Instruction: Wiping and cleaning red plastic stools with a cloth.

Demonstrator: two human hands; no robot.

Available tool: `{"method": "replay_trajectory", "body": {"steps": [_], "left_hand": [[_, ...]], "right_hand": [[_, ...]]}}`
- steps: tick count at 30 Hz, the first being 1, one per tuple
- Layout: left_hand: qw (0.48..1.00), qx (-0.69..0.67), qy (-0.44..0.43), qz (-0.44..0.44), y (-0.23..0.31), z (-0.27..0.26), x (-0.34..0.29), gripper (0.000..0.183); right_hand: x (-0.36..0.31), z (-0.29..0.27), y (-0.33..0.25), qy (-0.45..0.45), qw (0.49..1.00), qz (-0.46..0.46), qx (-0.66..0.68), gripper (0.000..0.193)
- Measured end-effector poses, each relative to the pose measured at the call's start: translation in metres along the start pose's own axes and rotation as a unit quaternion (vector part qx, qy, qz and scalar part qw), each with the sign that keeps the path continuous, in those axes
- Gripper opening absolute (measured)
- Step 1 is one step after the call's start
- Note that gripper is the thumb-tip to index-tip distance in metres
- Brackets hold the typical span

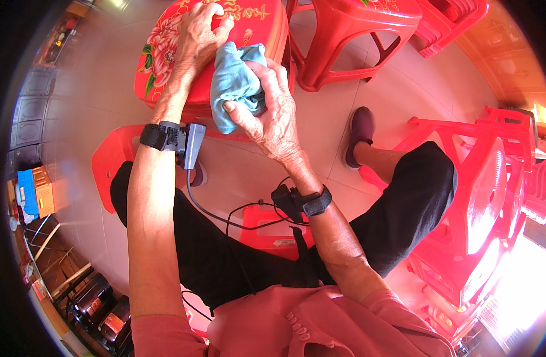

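Note:
A red plastic stool with a printed flower and gold lettering on its seat stands in front of me; its layered edge looks like a stack. My left hand rests on the seat toward the far side, thumb apart from the bent fingers, holding nothing that I can see. Bunched in my right hand is a light blue cloth, pressed against the seat's near right part. The thumb lies on the near side of the cloth, and the fingers bend over its right side.
Another red stool stands close by at the far right. Several stacked red stools lie tilted along my right. Cables run between my wrist straps across my lap. At the left are an orange crate and dark bottles.

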State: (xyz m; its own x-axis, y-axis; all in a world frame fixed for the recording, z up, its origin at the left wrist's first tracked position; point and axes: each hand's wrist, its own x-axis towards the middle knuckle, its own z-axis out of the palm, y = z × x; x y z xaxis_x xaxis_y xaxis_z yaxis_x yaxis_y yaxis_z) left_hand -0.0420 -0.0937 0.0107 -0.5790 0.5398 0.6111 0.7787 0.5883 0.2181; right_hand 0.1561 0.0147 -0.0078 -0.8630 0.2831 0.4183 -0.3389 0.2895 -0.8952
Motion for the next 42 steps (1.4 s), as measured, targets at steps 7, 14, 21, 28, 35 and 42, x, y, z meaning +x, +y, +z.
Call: {"method": "replay_trajectory", "body": {"steps": [7,14,21,28,35,42], "left_hand": [[1.000,-0.003,-0.007,-0.011,0.003,-0.001,0.000,0.019],[1.000,-0.005,0.011,0.009,-0.003,0.002,0.001,0.017],[1.000,-0.004,0.012,0.006,-0.003,0.001,0.002,0.017],[1.000,-0.007,0.013,0.004,-0.003,0.001,0.005,0.017],[1.000,-0.010,0.014,0.003,-0.002,0.002,0.004,0.017],[1.000,-0.014,0.013,0.000,-0.003,0.003,0.007,0.016]], "right_hand": [[0.000,0.000,0.000,0.002,1.000,0.002,0.002,0.067],[0.001,0.000,0.002,0.002,1.000,-0.001,0.001,0.067],[0.001,0.000,0.001,0.003,1.000,-0.003,0.001,0.067],[0.001,0.001,0.005,0.006,1.000,-0.015,-0.005,0.067],[0.002,0.003,0.008,0.023,0.999,-0.026,-0.014,0.063],[0.005,0.002,0.010,0.023,0.999,-0.031,-0.016,0.063]]}}
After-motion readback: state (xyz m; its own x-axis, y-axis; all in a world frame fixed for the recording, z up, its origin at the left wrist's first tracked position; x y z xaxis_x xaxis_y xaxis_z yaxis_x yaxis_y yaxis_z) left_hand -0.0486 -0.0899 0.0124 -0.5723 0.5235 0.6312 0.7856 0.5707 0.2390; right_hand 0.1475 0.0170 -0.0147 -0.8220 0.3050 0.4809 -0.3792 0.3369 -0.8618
